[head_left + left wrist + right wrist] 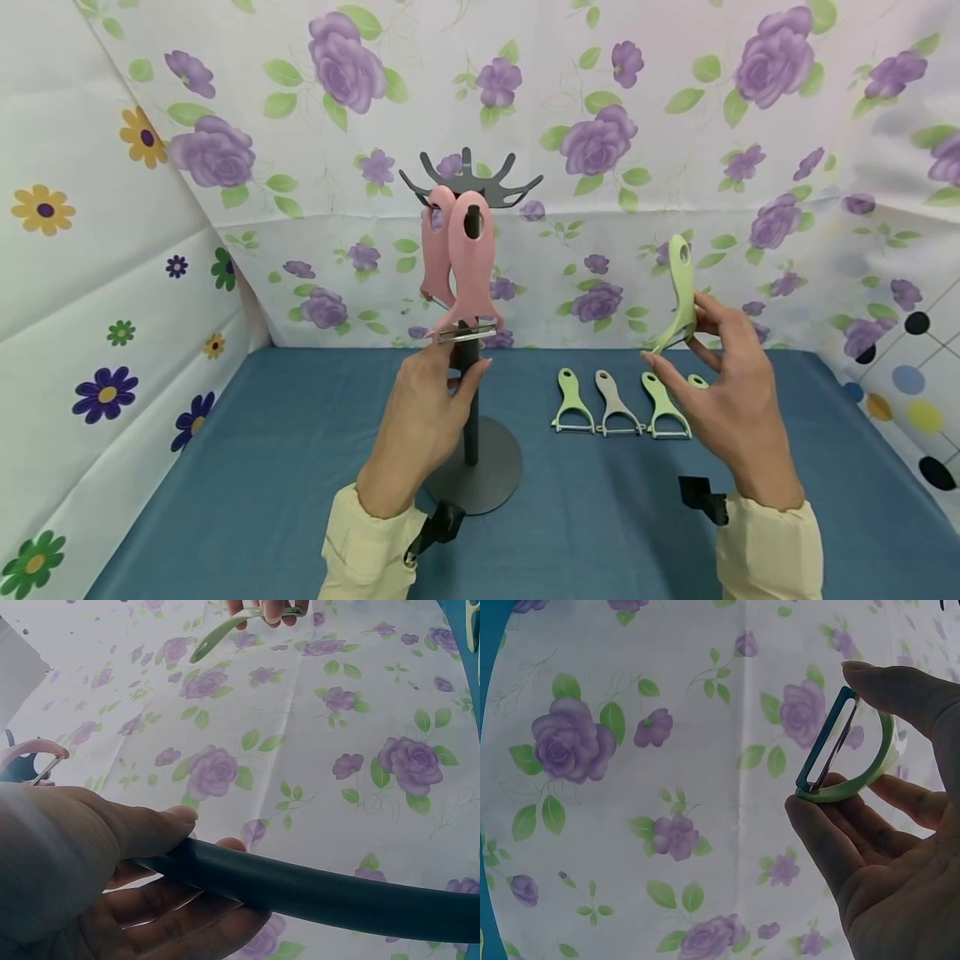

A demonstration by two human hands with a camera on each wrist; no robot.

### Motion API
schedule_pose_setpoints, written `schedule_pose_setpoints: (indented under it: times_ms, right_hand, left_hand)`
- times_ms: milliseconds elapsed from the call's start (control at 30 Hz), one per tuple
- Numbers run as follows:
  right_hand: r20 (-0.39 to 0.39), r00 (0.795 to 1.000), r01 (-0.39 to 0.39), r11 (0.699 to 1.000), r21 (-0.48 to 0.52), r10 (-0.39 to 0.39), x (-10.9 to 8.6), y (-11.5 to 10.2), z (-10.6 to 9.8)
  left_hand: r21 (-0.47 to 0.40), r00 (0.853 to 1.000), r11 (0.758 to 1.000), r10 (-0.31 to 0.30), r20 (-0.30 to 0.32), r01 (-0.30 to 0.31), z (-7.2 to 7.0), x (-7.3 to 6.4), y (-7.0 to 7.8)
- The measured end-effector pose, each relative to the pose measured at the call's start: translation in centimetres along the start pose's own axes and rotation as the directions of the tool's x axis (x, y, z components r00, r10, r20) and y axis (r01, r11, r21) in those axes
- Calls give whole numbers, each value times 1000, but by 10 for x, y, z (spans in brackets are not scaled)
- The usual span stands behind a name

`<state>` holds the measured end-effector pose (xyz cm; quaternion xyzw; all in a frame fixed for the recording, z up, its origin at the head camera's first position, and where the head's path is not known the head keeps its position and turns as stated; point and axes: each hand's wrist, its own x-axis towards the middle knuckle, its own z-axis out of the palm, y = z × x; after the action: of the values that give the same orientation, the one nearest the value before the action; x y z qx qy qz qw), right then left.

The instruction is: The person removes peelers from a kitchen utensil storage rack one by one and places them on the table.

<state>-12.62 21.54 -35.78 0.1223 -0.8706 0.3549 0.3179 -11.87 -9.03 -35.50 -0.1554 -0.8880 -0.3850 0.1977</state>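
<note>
My left hand (422,421) grips the dark pole (322,889) of a black stand, thumb on one side and fingers on the other in the left wrist view. Two pink peelers (474,258) hang by their handle holes from the stand's hooked top (480,179), just above that hand. My right hand (723,387) pinches a light green peeler (682,283) at its blade end, raised over the table with the handle pointing up. In the right wrist view, thumb and fingertips hold the two ends of its frame (866,776).
On the blue table (585,517), several peelers lie in a row, among them a green one (570,400), a grey one (615,404) and another green one (663,408). The stand's round base (491,479) rests left of them. A flowered cloth (675,167) hangs behind.
</note>
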Motion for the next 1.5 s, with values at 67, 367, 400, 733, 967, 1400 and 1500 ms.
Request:
schedule_pose_setpoints:
  times_ms: [67, 367, 400, 733, 967, 1400, 1500]
  right_hand:
    - [-3, 1000, -6, 1000, -6, 6, 0, 2, 0]
    - [-21, 1000, -21, 1000, -14, 21, 0, 11, -1]
    - [-21, 1000, -21, 1000, -14, 21, 0, 12, -2]
    - [-39, 998, -40, 999, -25, 39, 0, 18, -5]
    - [-29, 998, -59, 998, -28, 58, 0, 21, -6]
    - [-24, 993, -115, 991, -63, 114, -2, 29, -11]
    - [-21, 992, -128, 989, -75, 127, -2, 31, -11]
  left_hand:
    - [-3, 1000, 1000, -2, 1, 2, 0, 0, 0]
    - [-9, 1000, 1000, 16, -5, -16, 1, 0, -1]
    - [-10, 1000, 1000, 17, -6, -17, 1, 0, -1]
    - [-17, 1000, 1000, 5, -3, -5, 1, 0, 0]
    - [-13, 1000, 1000, 2, -3, -2, 0, 0, 1]
    - [-21, 1000, 1000, -2, 3, 3, 1, 1, 1]
    - [-25, 1000, 1000, -4, 6, 4, 1, 1, 0]
